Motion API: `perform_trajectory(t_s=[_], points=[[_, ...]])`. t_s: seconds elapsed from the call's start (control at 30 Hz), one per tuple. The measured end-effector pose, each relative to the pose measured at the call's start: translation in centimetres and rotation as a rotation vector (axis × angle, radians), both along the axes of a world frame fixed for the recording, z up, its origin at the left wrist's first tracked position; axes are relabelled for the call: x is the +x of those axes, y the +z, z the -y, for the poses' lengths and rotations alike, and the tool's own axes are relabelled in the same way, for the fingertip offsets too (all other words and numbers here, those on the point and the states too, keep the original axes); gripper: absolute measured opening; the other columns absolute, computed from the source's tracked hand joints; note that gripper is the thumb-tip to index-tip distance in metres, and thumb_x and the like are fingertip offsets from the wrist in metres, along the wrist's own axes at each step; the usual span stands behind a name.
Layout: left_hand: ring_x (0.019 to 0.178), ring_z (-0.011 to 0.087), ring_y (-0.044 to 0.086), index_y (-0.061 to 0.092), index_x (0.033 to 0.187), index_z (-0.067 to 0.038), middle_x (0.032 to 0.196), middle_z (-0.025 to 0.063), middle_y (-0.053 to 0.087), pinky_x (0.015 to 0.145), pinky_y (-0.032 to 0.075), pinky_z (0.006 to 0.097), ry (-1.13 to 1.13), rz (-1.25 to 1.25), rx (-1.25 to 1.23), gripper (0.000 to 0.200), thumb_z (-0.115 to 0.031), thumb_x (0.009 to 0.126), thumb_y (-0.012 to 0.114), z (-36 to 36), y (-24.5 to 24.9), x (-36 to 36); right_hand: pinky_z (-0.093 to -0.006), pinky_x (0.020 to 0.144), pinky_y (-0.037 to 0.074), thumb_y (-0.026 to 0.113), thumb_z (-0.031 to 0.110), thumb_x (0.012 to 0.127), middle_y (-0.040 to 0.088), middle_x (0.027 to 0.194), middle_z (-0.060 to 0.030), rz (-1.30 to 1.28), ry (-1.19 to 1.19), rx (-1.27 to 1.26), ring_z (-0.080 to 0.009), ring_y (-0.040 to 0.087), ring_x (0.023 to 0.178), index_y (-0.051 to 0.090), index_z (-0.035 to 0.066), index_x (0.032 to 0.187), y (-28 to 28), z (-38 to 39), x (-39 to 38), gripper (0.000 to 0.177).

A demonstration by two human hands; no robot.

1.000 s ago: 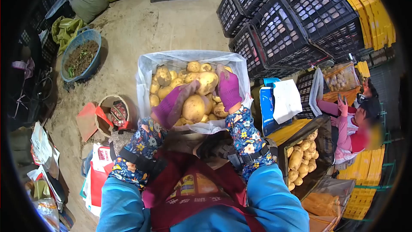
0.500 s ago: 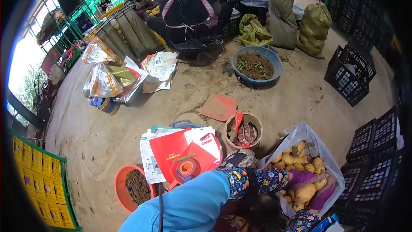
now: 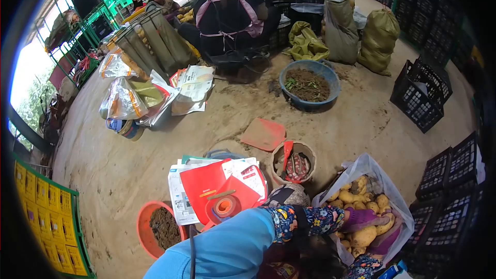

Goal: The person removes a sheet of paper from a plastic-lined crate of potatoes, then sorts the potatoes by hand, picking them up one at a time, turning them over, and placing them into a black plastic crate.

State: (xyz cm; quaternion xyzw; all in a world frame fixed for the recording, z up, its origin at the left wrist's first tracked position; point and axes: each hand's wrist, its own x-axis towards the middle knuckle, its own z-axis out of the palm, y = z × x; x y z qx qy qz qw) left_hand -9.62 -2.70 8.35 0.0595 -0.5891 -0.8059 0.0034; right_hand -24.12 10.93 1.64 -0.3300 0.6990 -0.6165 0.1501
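Note:
A pile of yellow-skinned potatoes [image 3: 363,236] fills a crate lined with a translucent plastic bag [image 3: 406,217] at lower right. My left hand [image 3: 362,218], in a purple glove below a floral cuff, reaches across the pile with its fingers on a potato [image 3: 386,225]. From the near side my right hand [image 3: 386,241], also gloved in purple, closes round the same potato. Its fingertips are partly hidden by the potatoes. Both hands are low inside the bag.
Left of the crate are a lined bucket [image 3: 293,162], a red dustpan [image 3: 263,134], papers with a tape roll [image 3: 224,206], and an orange basin [image 3: 150,227] of soil. Black crates [image 3: 447,196] stand right. Farther off are a blue basin [image 3: 310,85], sacks [image 3: 380,41] and a seated person [image 3: 225,15].
My hands have shifted slightly among the potatoes, and the left fingers now lie nearer the potato by the right hand. The view has tilted a little.

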Motion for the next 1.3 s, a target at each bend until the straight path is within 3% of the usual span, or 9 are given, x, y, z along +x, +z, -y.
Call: perform_trajectory(t_s=[0.2,0.33,0.4,0.53,0.77,0.9,1.03,1.2,1.3], points=[[0.115,0.0275,0.059,0.052,0.137,-0.005,0.125,0.0177,0.063,0.101,0.04,0.0363,-0.032,0.078,-0.07,0.07,-0.061,0.097,0.045,-0.4,-2.8,-2.0,-0.0327,0.094,0.046,0.045,0.031,0.099,0.057,0.112,-0.0106,0.513,0.081,-0.335,-0.0202,0.057,0.099,0.039,-0.002,0.141,-0.1,-0.7,-0.2,0.053],[0.107,0.0317,0.061,0.057,0.13,-0.007,0.117,0.0195,0.064,0.094,0.043,0.0382,-0.058,-0.111,-0.735,0.06,-0.056,0.098,0.046,-0.9,-5.7,-3.0,-0.0336,0.095,0.046,0.044,0.032,0.099,0.056,0.112,-0.0108,0.4,-0.002,-0.243,-0.0206,0.057,0.1,0.039,-0.002,0.142,-2.0,-1.1,-0.5,0.054],[0.106,0.0295,0.06,0.061,0.122,-0.003,0.113,0.0156,0.063,0.095,0.042,0.0364,-0.107,0.152,-0.345,0.058,-0.054,0.097,0.049,-0.5,-2.3,-2.2,-0.0341,0.096,0.046,0.043,0.032,0.099,0.056,0.112,-0.0109,0.346,-0.042,-0.193,-0.0208,0.057,0.101,0.038,-0.002,0.142,-2.1,-1.1,-0.4,0.055],[0.1,0.0308,0.061,0.065,0.112,-0.003,0.107,0.0184,0.064,0.089,0.044,0.0371,-0.044,-0.004,-0.457,0.052,-0.052,0.097,0.052,-1.1,-7.0,-4.3,-0.0358,0.095,0.045,0.043,0.03,0.099,0.056,0.108,-0.0104,0.607,-0.003,-0.417,-0.0221,0.057,0.099,0.048,-0.001,0.132,3.0,0.2,2.7,0.046],[0.093,0.0301,0.064,0.063,0.112,-0.002,0.099,0.0181,0.067,0.083,0.047,0.0378,-0.04,0.033,-0.405,0.047,-0.046,0.097,0.056,-1.4,-7.3,-4.5,-0.035,0.093,0.044,0.044,0.036,0.098,0.059,0.104,-0.0137,-0.341,0.044,0.315,-0.0229,0.058,0.097,0.057,-0.003,0.11,3.1,-1.5,1.0,0.043],[0.099,0.0301,0.065,0.059,0.12,-0.005,0.104,0.0176,0.067,0.084,0.049,0.0382,0.122,-0.199,-0.278,0.038,-0.036,0.098,0.058,-1.9,-7.6,-4.8,-0.0352,0.089,0.047,0.044,0.036,0.098,0.062,0.103,-0.0137,0.137,-0.069,-0.111,-0.0233,0.061,0.096,0.056,-0.002,0.113,5.1,0.7,3.9,0.042],[0.102,0.029,0.065,0.06,0.12,-0.006,0.106,0.0165,0.067,0.085,0.049,0.0378,0.147,-0.231,-0.328,0.036,-0.033,0.096,0.061,-2.2,-7.1,-5.0,-0.0361,0.089,0.049,0.044,0.031,0.099,0.062,0.105,-0.0144,-0.273,-0.037,0.08,-0.0234,0.062,0.096,0.055,0.0,0.115,0.9,-2.2,0.9,0.036],[0.089,0.0236,0.066,0.061,0.116,-0.001,0.099,0.0139,0.067,0.079,0.05,0.035,0.284,-0.249,-0.336,0.042,-0.035,0.092,0.066,-3.5,-9.9,-6.3,-0.0338,0.088,0.05,0.048,0.027,0.099,0.061,0.105,-0.0116,0.425,-0.158,-0.265,-0.0224,0.062,0.094,0.056,0.005,0.112,-2.4,-1.4,0.3,0.027],[0.077,0.0162,0.061,0.063,0.108,0.0,0.092,0.0084,0.066,0.073,0.049,0.0314,0.208,0.01,-0.222,0.039,-0.036,0.092,0.067,-2.6,-8.1,-5.8,-0.0355,0.089,0.051,0.048,0.023,0.101,0.059,0.114,-0.0138,0.323,0.01,-0.389,-0.025,0.061,0.101,0.05,0.003,0.125,-4.9,-3.0,-2.2,0.032]])
